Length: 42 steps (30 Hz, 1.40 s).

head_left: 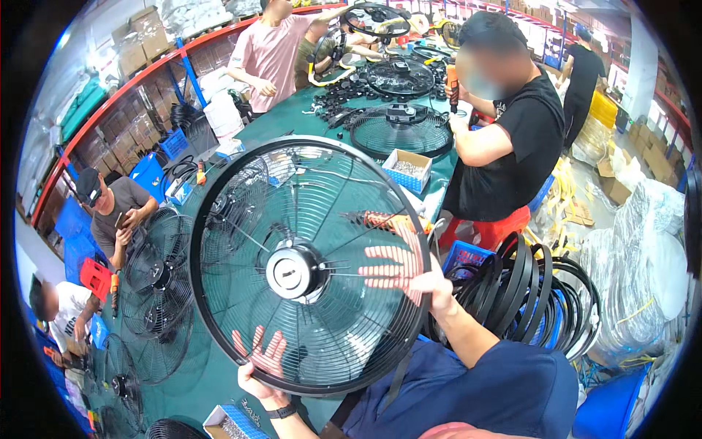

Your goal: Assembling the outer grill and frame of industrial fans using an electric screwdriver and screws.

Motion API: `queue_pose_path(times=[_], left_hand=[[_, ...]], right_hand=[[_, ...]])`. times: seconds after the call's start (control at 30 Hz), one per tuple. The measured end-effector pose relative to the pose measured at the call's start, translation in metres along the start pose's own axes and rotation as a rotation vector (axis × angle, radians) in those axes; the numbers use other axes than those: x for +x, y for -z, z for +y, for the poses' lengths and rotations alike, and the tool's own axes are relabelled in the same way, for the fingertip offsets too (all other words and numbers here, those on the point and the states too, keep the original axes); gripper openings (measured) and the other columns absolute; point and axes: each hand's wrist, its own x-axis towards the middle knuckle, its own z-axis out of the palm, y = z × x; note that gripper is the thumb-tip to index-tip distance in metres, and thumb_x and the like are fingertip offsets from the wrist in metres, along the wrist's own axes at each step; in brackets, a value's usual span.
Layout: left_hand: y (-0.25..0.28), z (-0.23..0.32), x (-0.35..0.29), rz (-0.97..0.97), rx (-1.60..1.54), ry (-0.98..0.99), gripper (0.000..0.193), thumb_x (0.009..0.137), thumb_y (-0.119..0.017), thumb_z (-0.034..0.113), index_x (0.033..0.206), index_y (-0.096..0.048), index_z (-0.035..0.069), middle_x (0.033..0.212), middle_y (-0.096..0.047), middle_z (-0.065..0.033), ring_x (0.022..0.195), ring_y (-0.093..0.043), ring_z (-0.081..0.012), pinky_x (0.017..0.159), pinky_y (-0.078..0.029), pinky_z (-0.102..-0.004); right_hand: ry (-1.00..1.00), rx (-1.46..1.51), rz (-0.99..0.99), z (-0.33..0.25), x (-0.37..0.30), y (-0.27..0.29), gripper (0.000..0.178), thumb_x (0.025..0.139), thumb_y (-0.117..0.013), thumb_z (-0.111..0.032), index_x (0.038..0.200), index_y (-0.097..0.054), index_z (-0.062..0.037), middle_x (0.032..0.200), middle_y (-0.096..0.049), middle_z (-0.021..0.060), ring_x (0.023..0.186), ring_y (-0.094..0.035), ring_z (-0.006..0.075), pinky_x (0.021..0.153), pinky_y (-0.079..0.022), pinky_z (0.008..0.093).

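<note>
I hold up a large round fan (pixel 291 271) with a black wire grille and a silver-centred motor hub, tilted above the green table. My left hand (pixel 259 364) grips its lower rim, fingers spread behind the wires and thumb in front. At the right rim, my right hand (pixel 409 275) grips the same way, its fingers showing through the grille. An orange power screwdriver (pixel 387 222) shows through the wires near the right hand's fingers. A white-and-blue box of screws (pixel 407 170) stands past the fan's upper right rim.
Black hoops (pixel 523 289) are piled at my right. Fan grilles (pixel 159 274) lie on the green table (pixel 252 132) to the left, and another fan (pixel 401 130) lies beyond. A screw box (pixel 232 422) sits near my left wrist. A co-worker in black (pixel 512 139) holds an orange screwdriver; others work around the table.
</note>
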Motion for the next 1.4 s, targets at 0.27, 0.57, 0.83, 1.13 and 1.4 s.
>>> queue_pose_path(times=[0.27,0.57,0.83,1.13,1.4], left_hand=[[-0.025,-0.011,-0.004,-0.068,0.13,0.147,0.08,0.083,-0.054,0.035,0.148,-0.012,0.013,0.139,-0.032,-0.027,0.117,-0.045,-0.0491,0.093,-0.042,-0.0575],[-0.011,-0.009,-0.007,0.033,0.363,0.254,0.065,0.081,-0.058,0.027,0.135,-0.037,-0.004,0.124,-0.052,-0.027,0.101,-0.059,-0.0422,0.086,-0.05,-0.0467],[-0.012,-0.008,-0.008,0.014,0.306,0.267,0.056,0.084,-0.056,0.022,0.13,-0.042,-0.006,0.122,-0.053,-0.0278,0.101,-0.06,-0.0409,0.085,-0.051,-0.0454],[-0.009,-0.009,-0.006,0.073,0.27,0.268,0.055,0.081,-0.058,0.021,0.128,-0.046,-0.006,0.121,-0.054,-0.0286,0.101,-0.06,-0.0424,0.085,-0.051,-0.0463],[-0.007,-0.007,-0.005,0.101,0.267,0.231,0.054,0.081,-0.058,0.019,0.128,-0.046,-0.006,0.121,-0.054,-0.0282,0.101,-0.06,-0.0417,0.085,-0.051,-0.0459]], right_hand=[[0.143,0.057,0.352,-0.049,0.026,0.017,0.066,0.066,-0.052,-0.017,0.13,-0.037,-0.0039,0.118,-0.051,0.0313,0.092,-0.061,0.0483,0.08,-0.051,0.0553],[0.697,-0.671,0.466,-0.074,0.126,-0.001,0.061,0.065,-0.062,0.0,0.122,-0.045,0.0078,0.098,-0.059,0.0103,0.076,-0.059,0.0148,0.072,-0.049,0.0248],[0.768,-1.343,0.725,-0.062,0.234,0.016,0.087,0.055,-0.072,-0.024,0.13,-0.04,0.009,0.093,-0.066,0.0198,0.083,-0.065,0.0291,0.079,-0.049,0.0351],[0.4,-1.728,0.715,-0.065,0.293,0.014,0.079,0.062,-0.066,-0.037,0.131,-0.041,-0.0058,0.109,-0.061,0.0242,0.103,-0.059,0.0377,0.089,-0.045,0.042],[0.272,-1.734,0.599,-0.099,0.379,0.056,0.092,0.065,-0.066,-0.059,0.134,-0.041,-0.0046,0.125,-0.054,0.0224,0.118,-0.051,0.0346,0.099,-0.038,0.0402]])
